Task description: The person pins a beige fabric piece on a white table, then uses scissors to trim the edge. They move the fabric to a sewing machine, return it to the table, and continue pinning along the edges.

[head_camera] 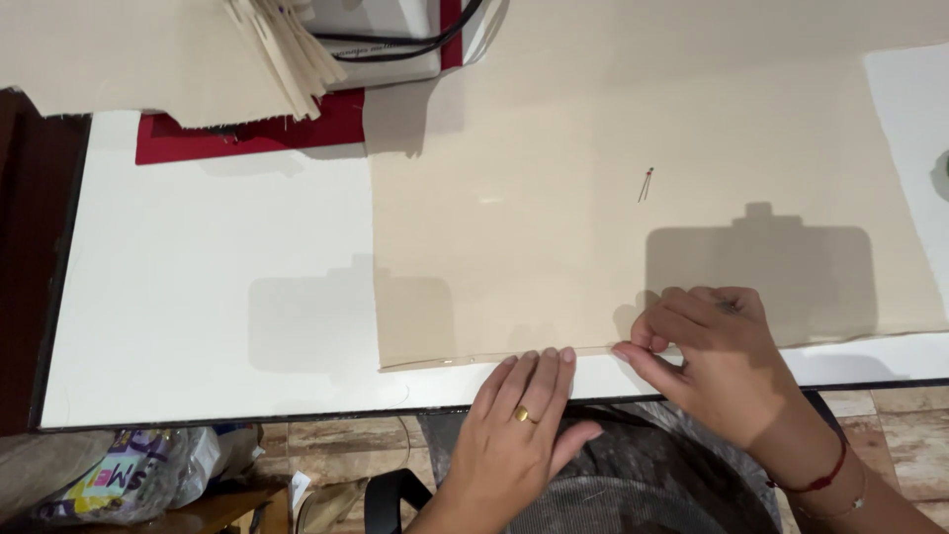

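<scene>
- At the far left, below the white flat surface, a crumpled printed plastic bag lies well apart from the large beige woven cloth sheet.
- A red mat and a stack of folded cream fabric pieces sit just beyond the cloth sheet's upper left corner; a black cable runs over a pale machine base beside them.
- The cloth sheet lies flat across the middle and right of the surface, its near edge turned over in a narrow fold close to the surface's front rim.
- The left hand, wearing a gold ring, rests palm down with its fingertips pressing that folded edge; its grip is flat and open, holding nothing.
- The right hand, just right of the left, pinches the fold between thumb and fingers, a narrow grip closed on the cloth sheet's edge.
- I judge the cloth light, soft and limp, likely to creep or unfold, so best held right at the hem.
- A small dark thread scrap lies on the cloth sheet, above the right hand.
</scene>
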